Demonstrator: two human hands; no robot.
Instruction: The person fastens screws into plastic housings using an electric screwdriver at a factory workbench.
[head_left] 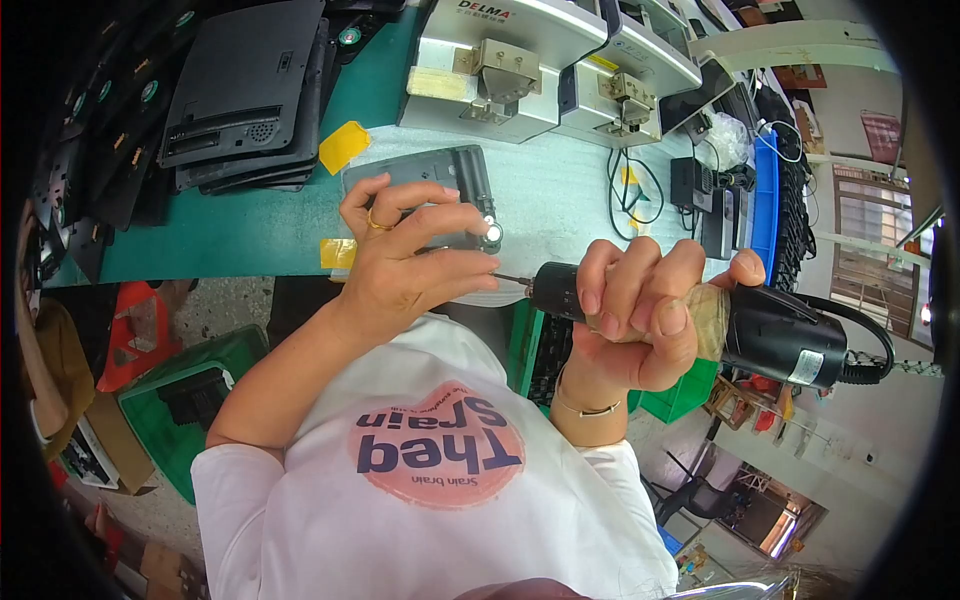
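My right hand (650, 315) is wrapped round a black electric screwdriver (785, 335), held level with its thin bit pointing left. Yellowish tape covers part of the tool's body. At the bit's tip, the thumb and forefinger of my left hand (405, 245) come together in a pinch; whatever lies between them is too small to make out. The other left fingers are spread over a dark grey plastic housing (465, 175) lying on the table, and they hide much of it. A small round silver part (493, 233) shows at the housing's near right corner.
Stacked dark plastic housings (240, 85) stand at the far left. Two metal dispensing machines (490, 75) stand at the back, with a black cable (635, 190) nearby. Yellow tags (344, 147) lie on the table (230, 235). A blue tray (765, 200) is at right; a green crate (170, 400) stands below left.
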